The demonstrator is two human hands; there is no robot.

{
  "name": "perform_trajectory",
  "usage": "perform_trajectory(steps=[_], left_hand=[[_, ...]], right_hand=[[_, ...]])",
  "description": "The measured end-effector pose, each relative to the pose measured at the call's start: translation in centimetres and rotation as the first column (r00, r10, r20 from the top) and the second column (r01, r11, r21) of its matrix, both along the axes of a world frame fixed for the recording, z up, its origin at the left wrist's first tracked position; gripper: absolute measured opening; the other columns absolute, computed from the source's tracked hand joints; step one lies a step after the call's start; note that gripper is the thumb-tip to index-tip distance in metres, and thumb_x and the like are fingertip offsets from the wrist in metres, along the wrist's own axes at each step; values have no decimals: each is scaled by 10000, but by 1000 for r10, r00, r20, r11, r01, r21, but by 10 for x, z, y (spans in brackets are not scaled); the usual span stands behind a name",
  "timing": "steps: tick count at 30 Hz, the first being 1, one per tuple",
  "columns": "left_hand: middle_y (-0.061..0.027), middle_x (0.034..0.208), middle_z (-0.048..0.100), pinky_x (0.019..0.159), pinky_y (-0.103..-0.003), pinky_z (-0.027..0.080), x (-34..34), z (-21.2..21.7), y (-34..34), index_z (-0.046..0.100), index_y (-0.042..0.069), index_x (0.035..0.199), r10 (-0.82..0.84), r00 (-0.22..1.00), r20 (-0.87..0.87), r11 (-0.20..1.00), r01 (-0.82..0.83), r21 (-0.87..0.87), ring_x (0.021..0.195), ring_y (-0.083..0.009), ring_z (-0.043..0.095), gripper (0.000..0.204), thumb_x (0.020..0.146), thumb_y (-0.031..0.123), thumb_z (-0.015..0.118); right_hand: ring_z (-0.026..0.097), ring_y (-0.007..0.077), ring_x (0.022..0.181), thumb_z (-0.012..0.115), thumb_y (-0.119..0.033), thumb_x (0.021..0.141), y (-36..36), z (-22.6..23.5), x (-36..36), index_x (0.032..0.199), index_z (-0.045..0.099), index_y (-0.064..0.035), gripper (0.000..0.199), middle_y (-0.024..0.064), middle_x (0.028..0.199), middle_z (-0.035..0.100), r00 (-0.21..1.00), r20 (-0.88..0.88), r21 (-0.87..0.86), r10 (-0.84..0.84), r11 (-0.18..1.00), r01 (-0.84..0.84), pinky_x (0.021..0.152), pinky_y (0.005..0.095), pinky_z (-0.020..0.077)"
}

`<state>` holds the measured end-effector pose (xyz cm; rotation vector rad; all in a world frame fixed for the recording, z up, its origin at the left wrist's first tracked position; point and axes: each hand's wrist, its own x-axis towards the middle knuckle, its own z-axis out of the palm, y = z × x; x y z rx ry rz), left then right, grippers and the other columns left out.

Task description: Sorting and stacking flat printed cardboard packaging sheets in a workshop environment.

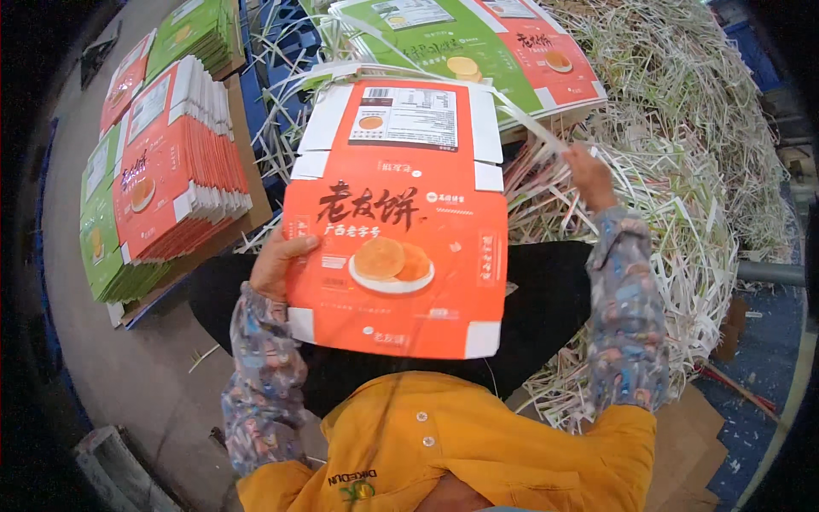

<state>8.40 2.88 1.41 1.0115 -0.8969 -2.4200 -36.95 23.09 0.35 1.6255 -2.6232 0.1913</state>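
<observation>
My left hand [277, 260] grips the left edge of a flat orange die-cut carton blank [401, 230], printed with a picture of round cakes on a plate, held over my lap. Out to the right, my right hand [590, 175] is pinched on a long white paper trim strip [529, 124] that runs from the blank's top right corner. Ahead lies a stack of uncut green and orange printed sheets [478, 43].
A stack of finished orange blanks [183, 162] and green blanks [98, 239] sits on a pallet at my left. A large heap of white paper trim strips [699, 171] fills the right side. Blue crates [264, 51] stand behind. Brown cardboard [691, 435] lies on the floor.
</observation>
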Motion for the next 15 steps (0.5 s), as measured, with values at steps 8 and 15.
perform_trajectory(steps=[8,15], left_hand=[[-87,961,597,751,-299,461,21,79,-71,486,-2,1090,-276,870,409,864,411,-290,852,-169,578,482,628,-6,623],[-73,949,599,752,-291,456,43,174,-81,488,-9,1093,-263,842,471,727,494,-477,849,-160,572,519,598,9,641]], right_hand=[[563,377,669,378,-208,845,2,52,-108,1049,443,-193,215,179,735,580,923,-382,14,-48,998,58,544,477,415],[550,402,722,291,-277,866,-29,87,-91,1012,421,-144,237,224,774,565,939,-272,-153,-212,973,175,593,481,400]])
